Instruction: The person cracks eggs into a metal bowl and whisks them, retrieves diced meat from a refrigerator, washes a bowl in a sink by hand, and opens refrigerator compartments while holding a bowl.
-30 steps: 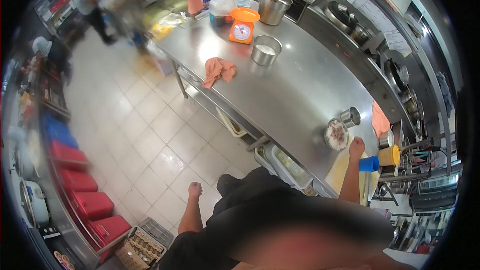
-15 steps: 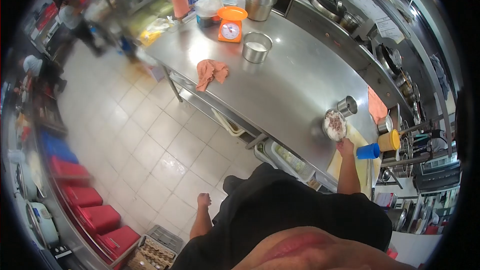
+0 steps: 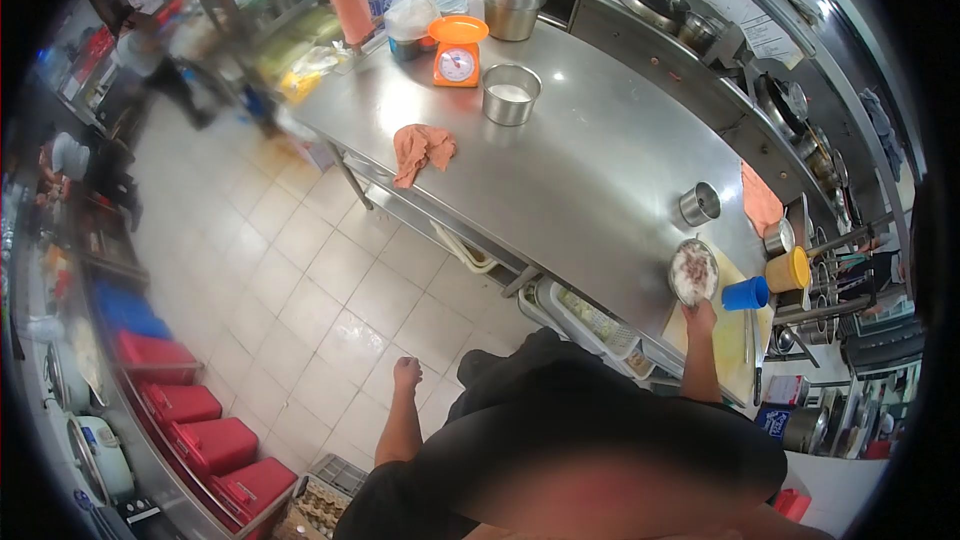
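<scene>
My right hand [image 3: 699,318] grips the near edge of a metal bowl [image 3: 680,292] holding white powdery stuff with reddish-brown bits on top. The bowl is at the left edge of a yellow cutting board [image 3: 735,345]; whether it rests there or is held just above I cannot tell. Just beyond it stands a small metal cup [image 3: 700,204], apart from the bowl. A blue cup [image 3: 745,293] is to the right of the bowl. My left hand [image 3: 407,372] hangs over the tiled floor, fingers curled in, with nothing visible in it.
On the steel table [image 3: 590,170] are an orange scale [image 3: 458,64], a metal pot with white contents [image 3: 512,105], a tall pot [image 3: 513,15] and an orange cloth [image 3: 424,153]. A knife [image 3: 757,360] lies at the board's right. Red bins [image 3: 215,447] line the left; people work behind.
My right hand has drawn the bowl nearer my body and to the right, away from the small metal cup. My left hand stays curled at my side. The view has shifted slightly.
</scene>
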A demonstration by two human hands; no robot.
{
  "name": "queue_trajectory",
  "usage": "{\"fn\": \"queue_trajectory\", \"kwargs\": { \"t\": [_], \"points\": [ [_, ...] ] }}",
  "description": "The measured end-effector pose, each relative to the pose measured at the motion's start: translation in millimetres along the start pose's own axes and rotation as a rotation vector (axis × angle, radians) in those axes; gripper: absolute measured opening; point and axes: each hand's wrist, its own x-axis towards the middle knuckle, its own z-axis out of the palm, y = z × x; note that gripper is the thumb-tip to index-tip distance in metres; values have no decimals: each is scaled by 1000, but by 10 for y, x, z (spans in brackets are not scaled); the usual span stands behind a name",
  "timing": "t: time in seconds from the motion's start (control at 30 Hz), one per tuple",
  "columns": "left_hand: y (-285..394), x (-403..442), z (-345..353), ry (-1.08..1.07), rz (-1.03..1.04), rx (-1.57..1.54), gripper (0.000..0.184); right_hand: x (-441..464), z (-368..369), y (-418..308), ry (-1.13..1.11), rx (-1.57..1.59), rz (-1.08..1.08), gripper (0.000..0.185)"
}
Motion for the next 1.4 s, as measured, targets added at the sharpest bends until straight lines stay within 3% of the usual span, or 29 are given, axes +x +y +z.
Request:
{"fn": "queue_trajectory", "kwargs": {
  "t": [0.17, 0.47, 0.53, 0.57, 0.6, 0.63, 0.7, 0.83, 0.93, 0.97, 1.0, 1.03, 1.1, 1.17, 1.23, 1.33, 1.4],
  "points": [
    [-207, -21, -67, -26, -81, 56, 16, -8, -619, -9, 112, 91, -29, 35],
    [-374, 32, 20, -100, -68, 115, 14, 0, -840, 284, 200, 250, -86, 42],
    [-585, 291, 66, -49, -13, 200, 13, 191, -899, 454, 65, 310, -41, 47],
    [-833, 610, 41, -13, 150, 422, 24, 280, -982, 557, -42, 352, -5, 50],
    [-801, 515, 0, -109, 468, 557, 26, 91, -759, 522, 41, 342, 134, 60],
    [-679, 390, 91, -63, 89, 169, 22, -50, -655, 612, -109, 242, 113, 59],
    [-393, 98, 161, -89, -20, 48, 21, -347, -197, 685, -220, 94, 129, 36],
    [-438, -169, 205, -68, -56, 40, 21, -862, 601, 634, -415, -1, 122, 12],
    [-607, -447, 203, -26, -92, -29, 16, -765, 844, 691, -481, -45, 136, 11],
    [-825, -409, 188, -62, 6, 3, 15, -609, 804, 795, -593, -22, 116, 12],
    [-1192, -307, 96, -112, 99, 36, 15, -786, 931, 711, -409, -99, 158, 16],
    [-1262, -368, 112, -160, 100, 53, 14, -620, 796, 846, -642, -167, 45, 18],
    [-1235, -656, 122, -228, 5, 81, 14, -928, 795, 726, -510, -322, 55, 13],
    [-1282, -884, 303, -93, -259, -19, 14, -1091, 655, 750, -418, -439, 46, 13],
    [-1405, -932, 391, -110, -332, 117, 14, -1241, 406, 822, -404, -545, -4, 15],
    [-1665, -766, 496, -244, -312, 147, 16, -1320, -209, 877, -408, -990, -60, 12],
    [-1544, -754, 654, -288, -248, 203, 17, -1154, -880, 1172, -488, -1124, -437, 15]
  ]
}}
